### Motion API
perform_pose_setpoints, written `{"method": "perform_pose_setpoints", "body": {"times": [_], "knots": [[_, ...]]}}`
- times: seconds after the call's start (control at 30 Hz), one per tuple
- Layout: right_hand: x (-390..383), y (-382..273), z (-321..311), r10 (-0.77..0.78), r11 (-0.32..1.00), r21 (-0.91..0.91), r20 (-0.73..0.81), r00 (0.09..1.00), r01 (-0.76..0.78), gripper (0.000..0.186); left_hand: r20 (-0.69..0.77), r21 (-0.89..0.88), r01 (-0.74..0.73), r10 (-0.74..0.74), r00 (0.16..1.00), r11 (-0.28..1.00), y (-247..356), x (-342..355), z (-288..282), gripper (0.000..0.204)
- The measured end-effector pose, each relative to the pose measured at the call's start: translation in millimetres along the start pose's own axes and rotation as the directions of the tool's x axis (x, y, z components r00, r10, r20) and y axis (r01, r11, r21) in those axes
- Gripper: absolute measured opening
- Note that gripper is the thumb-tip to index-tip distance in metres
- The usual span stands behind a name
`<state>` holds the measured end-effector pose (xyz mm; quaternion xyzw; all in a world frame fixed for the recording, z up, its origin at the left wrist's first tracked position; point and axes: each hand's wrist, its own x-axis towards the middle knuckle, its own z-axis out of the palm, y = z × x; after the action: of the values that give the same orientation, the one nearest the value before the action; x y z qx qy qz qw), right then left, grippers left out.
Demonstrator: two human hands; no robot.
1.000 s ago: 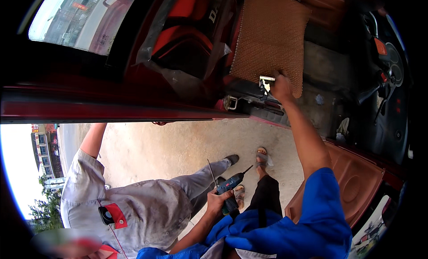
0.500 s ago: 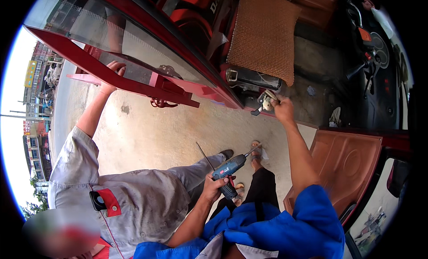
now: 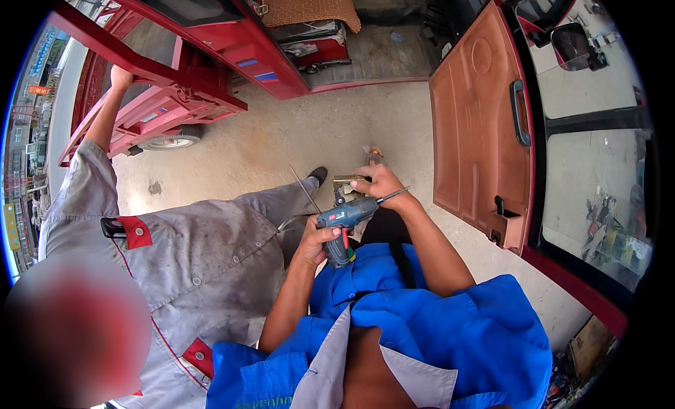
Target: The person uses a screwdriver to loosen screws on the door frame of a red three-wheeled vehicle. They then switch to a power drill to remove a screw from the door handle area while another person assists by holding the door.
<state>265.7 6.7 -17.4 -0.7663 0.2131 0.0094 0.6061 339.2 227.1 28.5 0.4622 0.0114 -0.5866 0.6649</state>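
My left hand [image 3: 314,244] is closed round the grip of a blue and black cordless drill [image 3: 346,215]. A long dark bit [image 3: 394,194] points right from the drill, passing by my right wrist. From beside the drill a thin metal rod [image 3: 304,187] sticks out up and left; its lower end is hidden at my hand. My right hand [image 3: 384,184], just beyond the drill, grips a small brass-coloured metal fitting [image 3: 347,179] with a dark lever part below it. The drill and my fingers hide some of the fitting, and its exact kind is unclear.
A co-worker in a grey shirt [image 3: 204,254] stands close on my left, one hand [image 3: 121,77] on a red metal frame [image 3: 151,68]. Ahead is a red vehicle cab with a woven seat cover [image 3: 309,4]. Its open brown-lined door [image 3: 478,128] stands at my right.
My right hand has drawn back from the cab toward my body with the metal fitting, close to the drill. The view has turned right and down, showing more of the open door.
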Motion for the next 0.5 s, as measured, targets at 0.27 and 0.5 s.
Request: {"method": "perform_pose_setpoints", "body": {"times": [0.27,0.5], "knots": [[-119,-11,10,0.083,0.944,0.321,-0.003,0.997,-0.078,0.054,0.119,0.175,0.061,-0.083,0.989,0.983,-27,-54,40,0.051],[-312,71,-59,0.688,0.721,0.195,-0.085,0.721,-0.665,0.038,0.029,0.225,0.08,-0.089,0.996,0.971,-54,-85,31,0.049]]}}
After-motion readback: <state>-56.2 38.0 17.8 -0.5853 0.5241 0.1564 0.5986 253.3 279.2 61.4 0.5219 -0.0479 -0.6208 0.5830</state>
